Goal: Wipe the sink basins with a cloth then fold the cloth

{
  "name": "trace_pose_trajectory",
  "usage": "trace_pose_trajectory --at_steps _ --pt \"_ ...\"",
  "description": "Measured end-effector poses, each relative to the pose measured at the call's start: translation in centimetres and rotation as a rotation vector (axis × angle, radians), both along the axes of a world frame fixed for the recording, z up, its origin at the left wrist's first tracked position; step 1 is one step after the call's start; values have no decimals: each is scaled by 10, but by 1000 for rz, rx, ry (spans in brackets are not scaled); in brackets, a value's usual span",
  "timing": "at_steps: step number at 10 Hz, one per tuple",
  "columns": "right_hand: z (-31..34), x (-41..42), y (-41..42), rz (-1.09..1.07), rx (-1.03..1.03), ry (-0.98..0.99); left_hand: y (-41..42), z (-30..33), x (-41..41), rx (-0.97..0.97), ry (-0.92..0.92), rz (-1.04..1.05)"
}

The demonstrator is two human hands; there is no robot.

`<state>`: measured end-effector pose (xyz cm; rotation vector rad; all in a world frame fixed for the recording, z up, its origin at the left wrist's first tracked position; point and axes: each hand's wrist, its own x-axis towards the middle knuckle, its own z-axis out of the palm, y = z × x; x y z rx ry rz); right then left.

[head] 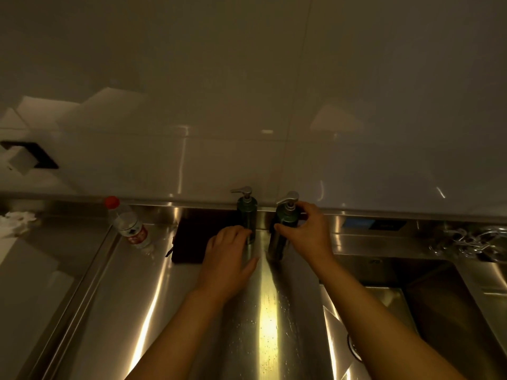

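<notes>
A dark folded cloth (192, 239) lies flat on the steel counter against the back wall. Two green pump bottles stand to its right. My left hand (229, 256) rests flat over the cloth's right edge, its fingertips at the base of the left pump bottle (247, 212). My right hand (307, 229) grips the right pump bottle (284, 223) around its neck and shoulder. The sink basin (428, 294) lies at the right, under my right forearm.
A plastic water bottle (129, 226) with a red cap stands left of the cloth. Crumpled white paper (15, 222) sits at the far left. A metal faucet fitting (466, 239) is behind the basin. Water drops speckle the steel counter (263, 325).
</notes>
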<state>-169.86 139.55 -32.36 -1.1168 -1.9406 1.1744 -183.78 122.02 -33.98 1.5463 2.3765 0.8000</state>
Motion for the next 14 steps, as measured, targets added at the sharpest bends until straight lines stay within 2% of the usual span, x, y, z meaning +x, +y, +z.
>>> trace_pose_trajectory --at_steps 6,10,14 --pt "-52 -55 37 -122 25 -63 11 -39 -48 -88 -60 40" --pt "-57 -69 29 -187 25 -104 6 -45 -63 -83 -93 37" --pt "-43 -60 18 -134 -9 -105 -4 -30 -68 -18 -86 43"
